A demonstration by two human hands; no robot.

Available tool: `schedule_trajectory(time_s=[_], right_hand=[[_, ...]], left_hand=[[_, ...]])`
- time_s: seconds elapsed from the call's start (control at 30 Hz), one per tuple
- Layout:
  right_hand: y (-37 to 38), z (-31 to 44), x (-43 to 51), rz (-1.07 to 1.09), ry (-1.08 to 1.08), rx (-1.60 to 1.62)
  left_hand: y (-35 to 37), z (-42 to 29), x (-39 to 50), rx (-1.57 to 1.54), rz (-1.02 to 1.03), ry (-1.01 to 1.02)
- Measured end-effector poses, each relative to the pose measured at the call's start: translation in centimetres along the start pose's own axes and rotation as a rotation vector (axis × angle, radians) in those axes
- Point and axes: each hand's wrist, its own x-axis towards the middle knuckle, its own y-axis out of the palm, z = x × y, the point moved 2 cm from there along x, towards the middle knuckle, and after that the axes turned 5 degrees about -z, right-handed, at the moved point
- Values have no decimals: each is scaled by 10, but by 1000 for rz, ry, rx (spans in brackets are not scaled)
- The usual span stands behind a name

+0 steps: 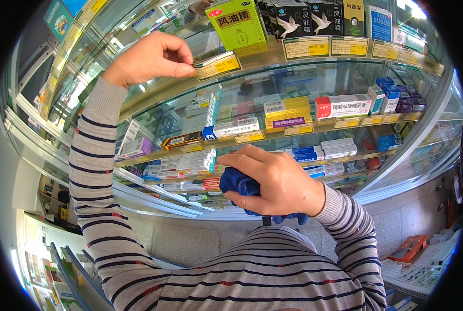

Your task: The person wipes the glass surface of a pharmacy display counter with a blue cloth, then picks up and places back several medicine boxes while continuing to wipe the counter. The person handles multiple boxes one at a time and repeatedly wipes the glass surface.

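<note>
Between the thumb and fingers of my left hand (155, 58) is the left end of a yellow-and-white price tag (219, 66), at the front edge of the upper glass shelf (258, 58). A green medicine carton (237, 25) stands just behind the tag on that shelf. My right hand (280, 180) grips a crumpled dark blue cloth (239, 184) in front of the lower shelves. Part of the cloth is hidden under the palm and fingers.
Black cartons with a white bird (289, 21) stand right of the green one, above more price tags (307, 47). Lower shelves hold a white-and-red carton (344, 107), a yellow carton (287, 112) and several others. A white wire basket (414, 272) is at the lower right.
</note>
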Motion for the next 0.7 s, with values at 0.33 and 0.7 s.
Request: schedule_trajectory(time_s=[0.33,0.7], right_hand=[[-1,-2,-13,-18,35,-20],[3,-1,-18,4,53,17]], left_hand=[[1,-23,8,88,53,-35],[11,-29,22,90,-4,16]])
